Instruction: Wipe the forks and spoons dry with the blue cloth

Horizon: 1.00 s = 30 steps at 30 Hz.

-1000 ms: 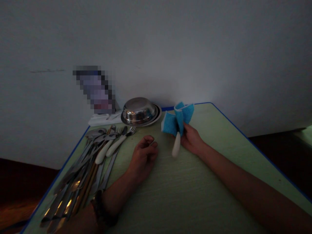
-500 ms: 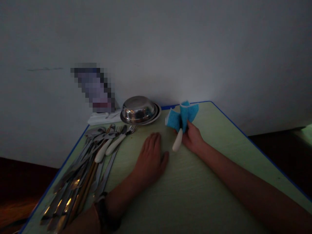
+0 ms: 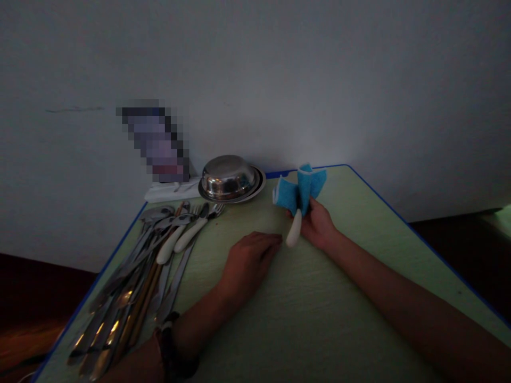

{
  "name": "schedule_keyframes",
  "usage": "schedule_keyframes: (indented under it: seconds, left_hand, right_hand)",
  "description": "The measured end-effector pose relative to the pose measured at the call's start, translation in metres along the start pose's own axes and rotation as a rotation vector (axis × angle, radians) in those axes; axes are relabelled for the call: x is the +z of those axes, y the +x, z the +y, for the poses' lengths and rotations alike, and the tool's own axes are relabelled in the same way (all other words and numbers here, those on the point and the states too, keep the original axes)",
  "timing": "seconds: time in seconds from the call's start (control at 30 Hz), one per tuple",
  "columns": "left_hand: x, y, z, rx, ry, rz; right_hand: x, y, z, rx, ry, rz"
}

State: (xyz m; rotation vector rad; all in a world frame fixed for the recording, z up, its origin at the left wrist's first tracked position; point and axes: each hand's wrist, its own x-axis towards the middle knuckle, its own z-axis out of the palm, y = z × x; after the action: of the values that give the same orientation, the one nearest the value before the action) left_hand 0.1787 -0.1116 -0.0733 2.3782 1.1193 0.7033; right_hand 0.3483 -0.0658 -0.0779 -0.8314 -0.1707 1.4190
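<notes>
My right hand (image 3: 319, 223) is closed round a folded blue cloth (image 3: 305, 191). Out of the cloth's lower side sticks the white handle (image 3: 294, 230) of a piece of cutlery; its other end is hidden in the folds, so its kind does not show. My left hand (image 3: 249, 260) is over the middle of the table, back upward, with fingers stretched to the right. Its fingertips are just short of the white handle, with a small gap visible, and it holds nothing.
Left of my left forearm lies a pile of cutlery (image 3: 147, 255), with spoons, forks, knives and wooden chopsticks. An upturned steel bowl (image 3: 227, 178) rests at the table's back edge. Beside it a blurred-out upright object (image 3: 155, 143) stands by a white item (image 3: 171, 191). A wall rises behind.
My left hand has turned, its fingers swinging from pointing away to pointing right, closer to the white handle. My right hand keeps the cloth and the utensil nearly in place.
</notes>
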Motion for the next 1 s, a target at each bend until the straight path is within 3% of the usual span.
schedule_keyframes:
  seconds: [0.1, 0.2, 0.47, 0.83, 1.0]
  left_hand:
    - [-0.0038, 0.0036, -0.0017, -0.191, -0.212, 0.106]
    - [-0.0051, 0.0056, -0.0018, -0.282, -0.337, 0.167]
    - [-0.0040, 0.0066, -0.0031, -0.196, -0.242, 0.271]
    - [-0.0034, 0.0016, 0.0024, -0.126, -0.235, 0.167]
    - [-0.0047, 0.0004, 0.0023, -0.072, -0.208, 0.053]
  right_hand:
    - [-0.0002, 0.0002, -0.0003, 0.015, 0.005, 0.006]
    - [-0.0016, 0.0010, 0.0001, 0.011, 0.008, -0.011]
    - [0.0002, -0.0009, 0.0001, 0.019, -0.017, -0.023]
    - [-0.0038, 0.0019, 0.0014, 0.029, -0.052, -0.076]
    - [-0.0001, -0.0043, 0.0061, -0.060, -0.114, -0.145]
